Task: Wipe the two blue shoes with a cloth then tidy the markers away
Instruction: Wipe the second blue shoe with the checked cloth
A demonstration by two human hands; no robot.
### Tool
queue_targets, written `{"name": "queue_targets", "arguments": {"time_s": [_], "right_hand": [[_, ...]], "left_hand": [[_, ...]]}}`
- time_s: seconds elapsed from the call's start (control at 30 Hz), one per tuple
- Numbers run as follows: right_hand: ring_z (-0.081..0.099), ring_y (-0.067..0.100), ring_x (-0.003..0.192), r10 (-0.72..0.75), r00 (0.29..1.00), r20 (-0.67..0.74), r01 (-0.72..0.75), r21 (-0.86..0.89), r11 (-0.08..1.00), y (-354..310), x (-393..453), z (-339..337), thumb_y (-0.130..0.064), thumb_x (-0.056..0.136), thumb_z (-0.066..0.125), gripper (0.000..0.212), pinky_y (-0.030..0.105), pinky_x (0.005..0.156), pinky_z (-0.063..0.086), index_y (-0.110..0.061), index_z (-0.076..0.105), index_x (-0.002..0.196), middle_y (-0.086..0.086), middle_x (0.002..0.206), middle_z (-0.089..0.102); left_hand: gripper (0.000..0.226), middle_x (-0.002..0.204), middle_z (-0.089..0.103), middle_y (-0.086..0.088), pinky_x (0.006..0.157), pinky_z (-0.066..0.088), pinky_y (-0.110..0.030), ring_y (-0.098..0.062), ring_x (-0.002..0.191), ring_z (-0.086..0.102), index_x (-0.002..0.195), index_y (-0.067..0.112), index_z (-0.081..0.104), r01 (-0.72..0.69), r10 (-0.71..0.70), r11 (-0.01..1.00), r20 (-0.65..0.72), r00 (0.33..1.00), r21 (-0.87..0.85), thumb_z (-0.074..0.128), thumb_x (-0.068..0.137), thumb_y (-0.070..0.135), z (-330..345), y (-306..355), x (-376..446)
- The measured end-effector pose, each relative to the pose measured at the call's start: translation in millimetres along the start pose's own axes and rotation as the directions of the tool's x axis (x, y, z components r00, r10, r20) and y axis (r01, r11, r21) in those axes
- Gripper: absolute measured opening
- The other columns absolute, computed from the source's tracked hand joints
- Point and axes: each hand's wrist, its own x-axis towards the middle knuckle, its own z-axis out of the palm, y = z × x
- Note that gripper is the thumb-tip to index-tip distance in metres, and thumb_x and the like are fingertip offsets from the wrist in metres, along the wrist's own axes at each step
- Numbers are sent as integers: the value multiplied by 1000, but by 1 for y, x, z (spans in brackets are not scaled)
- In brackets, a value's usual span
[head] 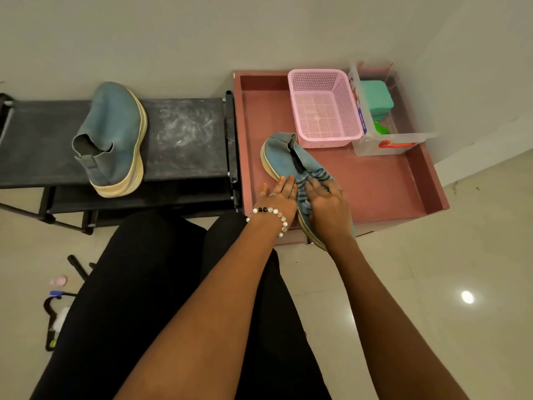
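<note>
Inside the pink tray (pixel 383 194), the left hand (pixel 278 197) lies flat, steadying the shoe (pixel 284 161) — the right hand (pixel 327 202) has its fingers (pixel 313 184) curled on the striped cloth (pixel 315 176), rubbing.

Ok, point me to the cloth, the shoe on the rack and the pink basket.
cloth (pixel 317 180): head view, striped fold beside the right hand.
shoe on the rack (pixel 115 131): head view, blue upper.
pink basket (pixel 344 101): head view, right mesh wall.
</note>
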Motion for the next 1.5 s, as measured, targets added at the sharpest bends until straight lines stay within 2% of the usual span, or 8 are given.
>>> {"name": "queue_targets", "arguments": {"time_s": [0.3, 0.47, 0.63, 0.8, 0.87, 1.13, 1.27, 1.5], "right_hand": [[61, 33, 97, 14, 996, 91, -8, -69, 998, 1, -51, -6, -16, 60, 81, 54, 37, 72, 51, -4, 67, 110, 7, 107, 69], [58, 37, 99, -32, 990, 135, 49, -123, 991, -4, 22, -2, -24, 81, 55, 37, 39, 75, 49, 0, 65, 108, 14, 108, 67], [58, 37, 95, -57, 991, 119, 65, -68, 996, -1, 23, -2, -28, 82, 40, 46, 40, 72, 49, -3, 65, 111, 11, 107, 69], [51, 34, 98, 30, 996, 88, -37, 71, 997, 8, -51, -4, -13, 65, 77, 53, 42, 70, 50, -10, 65, 116, 6, 100, 71], [42, 29, 100, 43, 994, 104, -48, 48, 998, 9, -74, -5, -7, 58, 79, 59, 42, 68, 48, -9, 66, 116, 4, 104, 71], [42, 35, 123, 36, 966, 255, -11, -101, 995, -9, 18, -10, -29, 93, 40, 44, 46, 88, 40, -4, 52, 126, 10, 128, 56], [33, 31, 130, 11, 957, 289, 23, -111, 994, -8, 35, -8, -28, 95, 42, 45, 44, 95, 36, -6, 45, 134, 8, 138, 47], [50, 43, 104, 27, 961, 276, -68, 143, 987, 10, -24, -19, -13, 76, 65, 49, 50, 80, 50, -7, 58, 125, 23, 101, 63]], "left_hand": [[62, 157, -21, -11, 118, -2, -47, -26, 146, -17, 151, 3, -6, 6, -5, 1000, -42, 999, 30, 27, 99, 3, 5, 6, -4], [60, 156, -25, -8, 115, -7, -51, -25, 145, -20, 151, 5, -8, 4, -6, 999, 31, 999, 54, 25, 101, 9, -2, 4, -4], [57, 156, -25, -9, 113, -11, -53, -24, 145, -20, 150, 6, -11, 49, -48, 991, -13, 999, 127, 17, 101, 11, 3, 9, -6], [59, 156, -25, -8, 113, -15, -51, -23, 145, -21, 150, 6, -14, 82, -76, 981, -44, 996, 173, 18, 100, 8, 6, 11, -8], [58, 156, -24, -10, 113, -15, -49, -24, 145, -20, 150, 5, -14, 95, -85, 980, -65, 994, 174, 18, 101, 11, 9, 13, -7], [62, 155, -26, -11, 109, -17, -57, -26, 144, -23, 148, 6, -17, 129, -125, 961, -34, 992, 245, 20, 102, 25, 11, 18, -3], [60, 155, -26, -12, 109, -17, -57, -27, 144, -23, 149, 5, -16, 120, -117, 961, -28, 993, 248, 18, 103, 26, 10, 19, -3], [61, 154, -29, -12, 107, -18, -59, -27, 143, -25, 148, 4, -18, 116, -110, 967, -37, 993, 225, 20, 100, 10, 8, 17, -5]]}}
